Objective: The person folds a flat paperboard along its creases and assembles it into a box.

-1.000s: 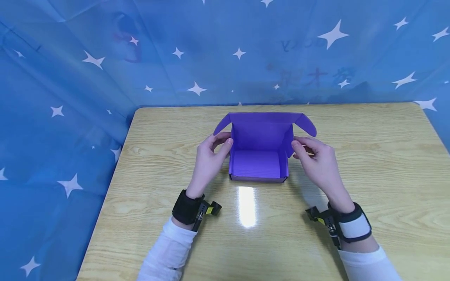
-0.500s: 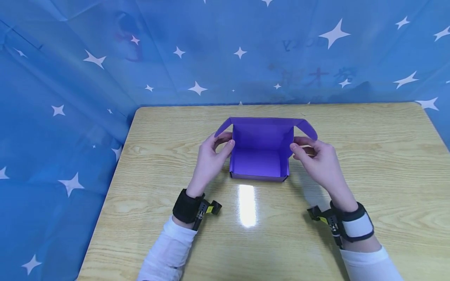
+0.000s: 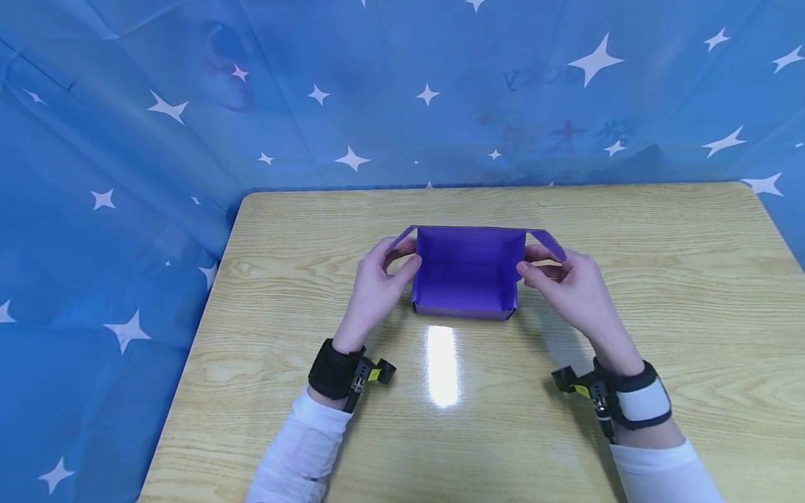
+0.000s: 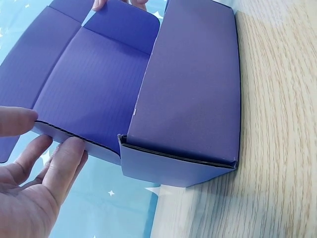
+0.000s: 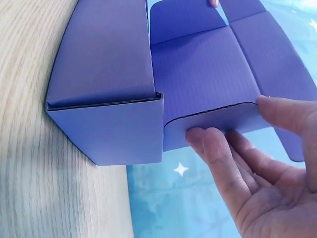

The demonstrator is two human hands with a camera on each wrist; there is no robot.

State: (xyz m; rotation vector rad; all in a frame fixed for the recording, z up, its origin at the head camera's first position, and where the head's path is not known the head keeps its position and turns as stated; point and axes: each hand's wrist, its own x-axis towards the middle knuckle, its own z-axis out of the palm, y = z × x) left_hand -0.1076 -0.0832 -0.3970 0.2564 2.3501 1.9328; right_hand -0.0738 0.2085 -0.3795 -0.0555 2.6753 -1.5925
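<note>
A purple cardboard box (image 3: 464, 311) sits on the table with its lid (image 4: 94, 79) raised at the back. The lid's front flap and its two slanting end tabs face toward me. My left hand (image 3: 375, 286) pinches the lid's left side flap (image 4: 99, 148), thumb at the edge and fingers on the outer face. On the other side, my right hand (image 3: 575, 290) pinches the right side flap (image 5: 213, 119) the same way. Part of each hand's fingers is hidden behind the end tabs in the head view. Inside the box I see only bare purple cardboard.
The wood-grain table (image 3: 283, 293) extends around the box on all sides. Behind it and at the left hangs a blue cloth (image 3: 377, 70) with white stars. A bright light reflection lies on the tabletop in front of the box.
The lid has tipped forward, its top edge and end tabs coming lower and nearer to me. Both hands keep their hold and have shifted slightly.
</note>
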